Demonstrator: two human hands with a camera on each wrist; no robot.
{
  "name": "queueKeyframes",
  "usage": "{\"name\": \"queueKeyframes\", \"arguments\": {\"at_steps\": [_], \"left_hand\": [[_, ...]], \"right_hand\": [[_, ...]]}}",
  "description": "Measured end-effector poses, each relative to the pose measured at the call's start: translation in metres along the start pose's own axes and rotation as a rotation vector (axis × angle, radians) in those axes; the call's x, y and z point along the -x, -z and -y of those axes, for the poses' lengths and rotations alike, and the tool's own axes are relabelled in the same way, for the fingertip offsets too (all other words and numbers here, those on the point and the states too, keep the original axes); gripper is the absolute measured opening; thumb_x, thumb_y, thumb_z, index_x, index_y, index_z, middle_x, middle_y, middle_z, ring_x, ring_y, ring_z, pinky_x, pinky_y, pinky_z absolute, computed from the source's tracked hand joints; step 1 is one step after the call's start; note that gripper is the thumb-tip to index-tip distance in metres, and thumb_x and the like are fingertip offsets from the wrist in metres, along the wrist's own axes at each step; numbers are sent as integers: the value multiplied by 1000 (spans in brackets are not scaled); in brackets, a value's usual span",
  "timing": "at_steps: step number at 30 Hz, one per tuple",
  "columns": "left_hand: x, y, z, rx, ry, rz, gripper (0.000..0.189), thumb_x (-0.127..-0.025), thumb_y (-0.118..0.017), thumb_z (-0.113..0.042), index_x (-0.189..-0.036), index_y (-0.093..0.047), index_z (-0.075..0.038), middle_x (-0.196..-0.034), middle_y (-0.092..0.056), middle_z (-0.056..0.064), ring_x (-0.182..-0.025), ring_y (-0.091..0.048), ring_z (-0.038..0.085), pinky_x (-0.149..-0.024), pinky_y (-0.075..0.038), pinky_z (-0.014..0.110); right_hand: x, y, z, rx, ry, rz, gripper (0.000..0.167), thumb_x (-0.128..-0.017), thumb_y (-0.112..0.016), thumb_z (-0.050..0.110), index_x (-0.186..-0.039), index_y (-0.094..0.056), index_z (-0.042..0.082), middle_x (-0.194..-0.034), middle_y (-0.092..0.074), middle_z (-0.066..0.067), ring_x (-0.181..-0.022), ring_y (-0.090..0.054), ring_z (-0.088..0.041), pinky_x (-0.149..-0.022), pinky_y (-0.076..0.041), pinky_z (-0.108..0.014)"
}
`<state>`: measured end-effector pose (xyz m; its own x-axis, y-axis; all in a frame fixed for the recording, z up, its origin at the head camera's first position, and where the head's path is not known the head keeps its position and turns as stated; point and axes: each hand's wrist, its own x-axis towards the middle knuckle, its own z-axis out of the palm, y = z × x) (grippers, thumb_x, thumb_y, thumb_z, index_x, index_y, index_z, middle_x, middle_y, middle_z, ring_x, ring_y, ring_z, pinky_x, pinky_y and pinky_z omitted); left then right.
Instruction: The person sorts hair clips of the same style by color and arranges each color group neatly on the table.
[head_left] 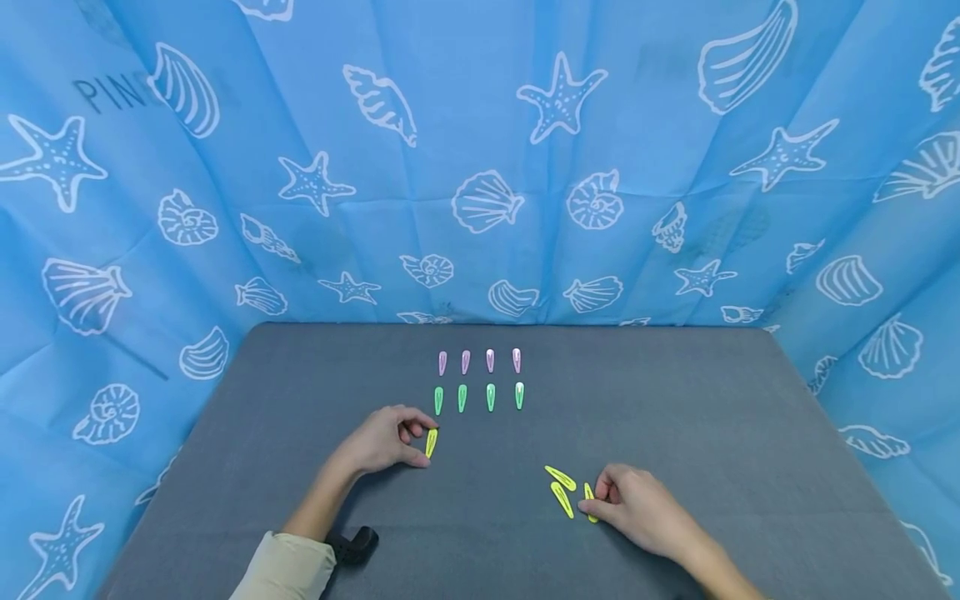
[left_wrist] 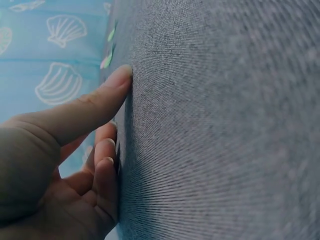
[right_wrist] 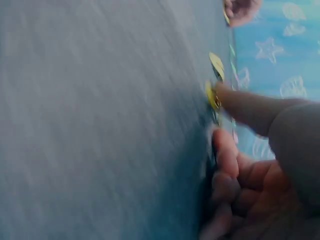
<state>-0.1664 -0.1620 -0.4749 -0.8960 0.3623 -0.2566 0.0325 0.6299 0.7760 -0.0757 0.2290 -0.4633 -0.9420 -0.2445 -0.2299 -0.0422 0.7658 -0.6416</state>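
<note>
In the head view, a yellow snap hair clip lies on the grey table below the left end of a green row. My left hand pinches it by its two ends, thumb below and index finger above. Over on the right, my right hand holds another yellow hair clip between thumb and curled fingers, close to the tabletop. Beside it lie two loose yellow clips, an upper one and a lower one. The left wrist view shows the left thumb against the cloth; the clip is hidden there.
Several green hair clips stand in a row, with a row of several purple ones behind. Grey cloth covers the table. A blue curtain with shells and starfish hangs around its back and sides. A black band circles the left wrist.
</note>
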Motion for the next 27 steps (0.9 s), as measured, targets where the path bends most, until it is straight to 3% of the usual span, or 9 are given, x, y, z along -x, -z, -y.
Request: {"name": "queueKeyframes", "arguments": {"at_steps": [4, 8, 11, 14, 18, 23, 27], "left_hand": [[0, 0, -1, -33, -5, 8, 50, -69, -94, -10, -114, -74, -18, -94, -55, 4, -79, -48, 18, -69, -40, 28], [0, 1, -1, -51, 1, 14, 52, -68, -94, -10, -115, -74, -18, -95, -54, 4, -80, -48, 18, -70, -40, 29], [1, 2, -1, -56, 5, 15, 52, -69, -94, -10, -115, -74, -19, -95, -54, 4, -81, -48, 18, -71, -40, 30], [2, 3, 0, -62, 4, 14, 51, -69, -94, -10, -115, -74, -19, -94, -54, 4, -80, -48, 18, -70, -40, 29], [3, 3, 2, -63, 1, 13, 51, -69, -94, -10, -115, -74, -20, -94, -55, 4, -80, -48, 18, -70, -40, 29], [2, 2, 2, -62, -23, 17, 50, -69, -94, -11, -115, -74, -19, -95, -55, 4, -79, -48, 17, -70, -41, 28], [1, 1, 3, -56, -39, 17, 48, -71, -93, -12, -115, -73, -17, -95, -55, 5, -79, -49, 17, -69, -41, 28]], "right_hand": [[0, -5, 4, 38, 1, 3, 23, -89, -78, 30, -79, -60, 18, -63, -49, 8, -54, -40, -2, -53, -33, -22], [-1, 0, 3, 0, 34, 43, 13, -95, -70, 26, -86, -64, 18, -60, -47, 10, -50, -37, -1, -51, -32, -21], [-2, 6, 2, -43, 30, 56, 12, -98, -67, 27, -92, -66, 17, -64, -55, 9, -52, -44, -2, -53, -37, -22], [-4, 10, 4, -70, 33, 16, 14, -97, -68, 32, -94, -69, 18, -73, -67, 7, -60, -55, -2, -57, -44, -22], [-7, 13, 8, -104, 25, -56, 22, -96, -69, 41, -94, -74, 19, -78, -70, 6, -64, -58, -2, -59, -47, -23], [-11, 14, 13, -115, 58, -121, 10, -97, -70, 23, -100, -73, 14, -81, -71, 7, -67, -61, -2, -60, -49, -23], [-18, 10, 18, -152, 76, -141, 20, -93, -73, 14, -112, -67, 10, -83, -71, 6, -67, -63, -5, -63, -50, -24]]}}
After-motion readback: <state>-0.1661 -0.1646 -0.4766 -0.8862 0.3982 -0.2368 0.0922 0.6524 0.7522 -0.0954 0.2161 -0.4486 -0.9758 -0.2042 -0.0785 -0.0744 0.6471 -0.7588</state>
